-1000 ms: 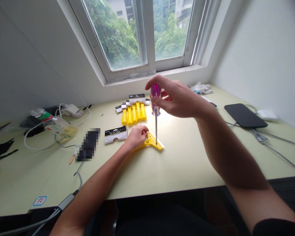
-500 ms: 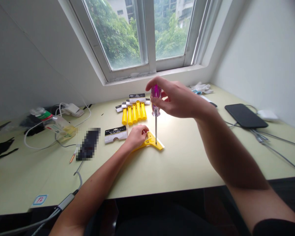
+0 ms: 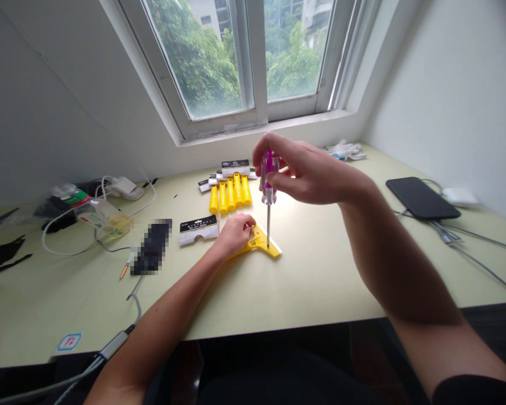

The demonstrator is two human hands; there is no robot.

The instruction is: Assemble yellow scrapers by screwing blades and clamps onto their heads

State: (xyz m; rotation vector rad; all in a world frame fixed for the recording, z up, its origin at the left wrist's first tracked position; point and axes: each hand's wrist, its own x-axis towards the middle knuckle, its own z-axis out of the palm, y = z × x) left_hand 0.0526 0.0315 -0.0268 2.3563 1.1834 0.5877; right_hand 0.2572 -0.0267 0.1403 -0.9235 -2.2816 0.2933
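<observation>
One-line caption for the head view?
Right hand holds a screwdriver upright on a yellow scraper pinned by the left hand.

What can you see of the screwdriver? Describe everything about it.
The screwdriver has a clear purple handle, seemingly plastic, and a thin metal shaft. It stands upright, its tip pressed on the yellow scraper lying on the desk. The right hand grips the handle from above; the left hand rests on the scraper beside it.
</observation>
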